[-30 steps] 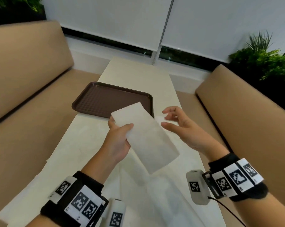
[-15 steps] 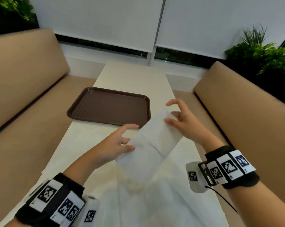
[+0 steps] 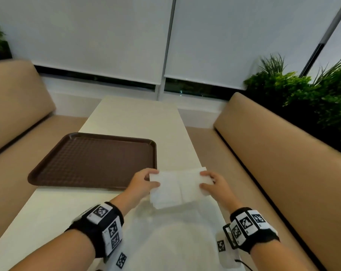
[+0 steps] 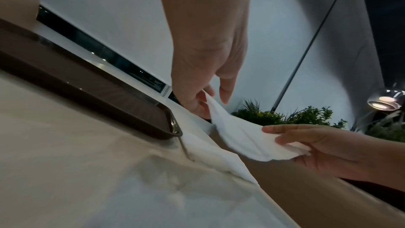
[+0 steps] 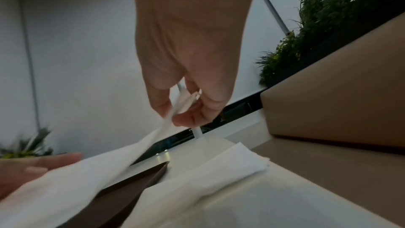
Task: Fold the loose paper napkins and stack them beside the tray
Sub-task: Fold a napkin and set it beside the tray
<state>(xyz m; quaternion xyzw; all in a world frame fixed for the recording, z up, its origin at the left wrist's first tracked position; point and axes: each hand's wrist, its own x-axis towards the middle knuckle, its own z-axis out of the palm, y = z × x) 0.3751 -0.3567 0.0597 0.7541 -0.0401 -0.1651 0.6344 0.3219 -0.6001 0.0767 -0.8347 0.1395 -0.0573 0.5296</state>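
Left hand (image 3: 144, 181) and right hand (image 3: 212, 182) each pinch an end of the white folded paper napkin (image 3: 177, 187), held above the table. Next, judged: lower it onto the stacked napkin (image 5: 230, 164) beside the brown plastic tray (image 3: 95, 161).

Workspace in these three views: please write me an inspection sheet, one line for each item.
Surface: pale table between two tan benches.
Job's things: white napkin held in the air, one end per hand; folded napkins lie right of the brown tray; more napkins lie near the person.
Clutter: nothing seen.
Hands: left hand and right hand each pinch the held napkin.
Cables: thin black cable at the right wrist.
Surroundings: lowered window blinds, green plants.
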